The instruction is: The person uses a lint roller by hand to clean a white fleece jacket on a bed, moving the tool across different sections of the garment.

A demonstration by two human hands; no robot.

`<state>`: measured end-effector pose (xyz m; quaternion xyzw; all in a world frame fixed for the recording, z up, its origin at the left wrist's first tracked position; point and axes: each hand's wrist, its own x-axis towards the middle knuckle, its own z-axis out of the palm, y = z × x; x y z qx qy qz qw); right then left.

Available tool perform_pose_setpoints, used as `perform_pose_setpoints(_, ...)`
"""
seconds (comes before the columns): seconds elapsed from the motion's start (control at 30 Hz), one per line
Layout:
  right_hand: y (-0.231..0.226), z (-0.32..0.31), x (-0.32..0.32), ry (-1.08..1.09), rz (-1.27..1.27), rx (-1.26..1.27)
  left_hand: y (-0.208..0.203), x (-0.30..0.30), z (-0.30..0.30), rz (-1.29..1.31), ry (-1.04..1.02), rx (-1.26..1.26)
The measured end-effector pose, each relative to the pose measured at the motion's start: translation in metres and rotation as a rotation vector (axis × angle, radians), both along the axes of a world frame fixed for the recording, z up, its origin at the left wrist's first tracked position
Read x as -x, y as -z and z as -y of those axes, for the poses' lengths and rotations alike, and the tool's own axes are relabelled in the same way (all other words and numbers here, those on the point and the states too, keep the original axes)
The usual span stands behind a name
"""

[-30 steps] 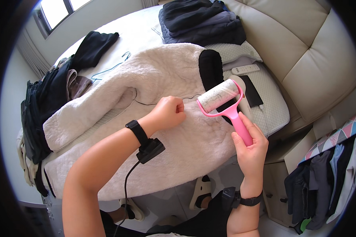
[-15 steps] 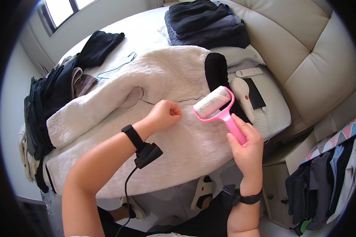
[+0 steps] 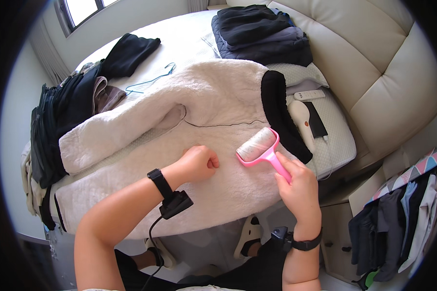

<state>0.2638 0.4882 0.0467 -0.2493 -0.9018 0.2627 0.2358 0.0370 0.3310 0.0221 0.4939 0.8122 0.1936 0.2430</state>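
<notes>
Pink lint roller [image 3: 257, 145] over the fleece garment [image 3: 167, 153], toward the near edge of the bed [image 3: 179, 35]: our right hand [image 3: 298, 185] holds its handle, our left hand [image 3: 197, 164] curls closed; we should roll flat and evenly.

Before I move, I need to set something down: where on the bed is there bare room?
White sheet lies mostly bare between the black garment and the folded dark stack, beyond the blue hanger. Crowded: right of the black trim, with remote, white device and black slab; the left end, heaped with clothes.
</notes>
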Motion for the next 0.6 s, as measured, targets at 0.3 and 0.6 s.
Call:
perform_pose_setpoints(0.3, 0.019, 0.004, 0.038, -0.009, -0.560, 0.186, 0.011, 0.003, 0.009, 0.043, 0.090, -0.131)
perform_pose_setpoints(0.6, 0.001, 0.001, 0.012, -0.164, -0.004, 0.210, -0.002, -0.002, 0.017, 0.049, 0.211, -0.018)
